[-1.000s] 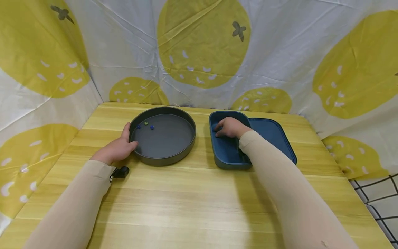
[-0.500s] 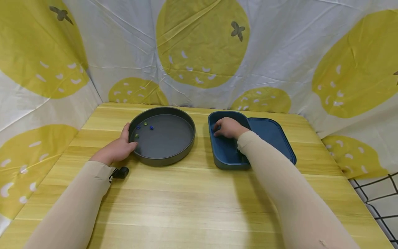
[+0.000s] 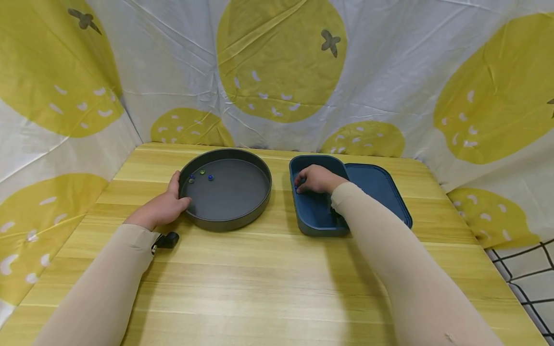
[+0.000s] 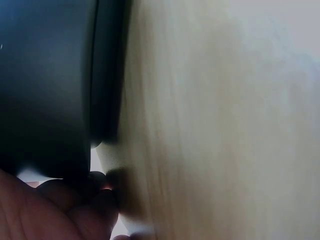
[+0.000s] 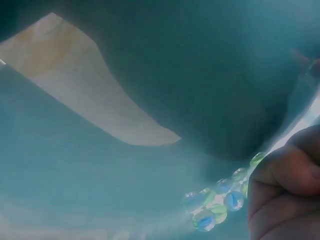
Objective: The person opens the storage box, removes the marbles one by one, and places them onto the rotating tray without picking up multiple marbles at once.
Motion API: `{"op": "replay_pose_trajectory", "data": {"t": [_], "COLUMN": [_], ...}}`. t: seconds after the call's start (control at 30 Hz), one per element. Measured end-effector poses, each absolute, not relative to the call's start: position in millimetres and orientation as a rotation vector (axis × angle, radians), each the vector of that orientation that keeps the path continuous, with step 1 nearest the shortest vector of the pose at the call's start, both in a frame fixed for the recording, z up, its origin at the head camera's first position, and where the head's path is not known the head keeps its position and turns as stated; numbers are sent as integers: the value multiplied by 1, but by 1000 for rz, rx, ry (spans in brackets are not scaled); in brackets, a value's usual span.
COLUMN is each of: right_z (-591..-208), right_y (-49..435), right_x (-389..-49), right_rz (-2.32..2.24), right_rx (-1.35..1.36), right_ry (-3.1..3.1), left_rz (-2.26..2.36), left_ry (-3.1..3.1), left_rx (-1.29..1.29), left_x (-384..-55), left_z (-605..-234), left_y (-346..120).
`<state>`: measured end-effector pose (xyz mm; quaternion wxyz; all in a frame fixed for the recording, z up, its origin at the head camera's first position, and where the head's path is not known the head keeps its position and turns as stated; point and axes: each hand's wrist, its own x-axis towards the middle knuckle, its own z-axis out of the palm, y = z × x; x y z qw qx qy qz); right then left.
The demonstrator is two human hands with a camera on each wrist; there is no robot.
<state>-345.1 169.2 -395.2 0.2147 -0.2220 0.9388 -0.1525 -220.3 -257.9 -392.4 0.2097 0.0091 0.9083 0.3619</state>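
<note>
My left hand (image 3: 166,205) grips the left side of a round dark grey pan (image 3: 229,218), thumb at the rim. In the left wrist view its fingers (image 4: 95,215) curl at the pan's lower edge. Several blue and yellow-green marbles (image 3: 210,178) lie toward the pan's left side. My right hand (image 3: 318,179) reaches into a deep blue rectangular box (image 3: 316,218), fingers bent near its left wall. In the right wrist view more glass marbles (image 5: 233,201) cluster beside those bent fingers. Whether the fingertips pinch one is hidden.
A flat blue lid (image 3: 378,187) lies right of the box, partly behind it and my right sleeve. A small black device (image 3: 168,240) sits at my left cuff. Patterned cloth (image 3: 277,72) hangs behind the wooden table (image 3: 259,288). Black wire grid (image 3: 528,278) stands at right.
A yellow-green marble came into view by my left thumb, then rolled away from me to the blue one at the pan's left. My right fingers have shifted slightly inside the box.
</note>
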Motion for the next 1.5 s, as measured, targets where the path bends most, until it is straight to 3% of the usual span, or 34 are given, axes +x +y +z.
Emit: {"op": "replay_pose_trajectory", "data": {"t": [1.13,1.5], "right_z": [-361,-336], "right_y": [183,155], "right_x": [-335,-319], "right_rz": [-741,-916], "right_rx": [-502,-531], "right_ry": [2633,2591], "left_rz": [1037,1046], "left_ry": [2529,2526], "left_rx": [37,45], "left_x": [-218,-219], "left_z": [-390,-392], "left_y": [-256,-258]}}
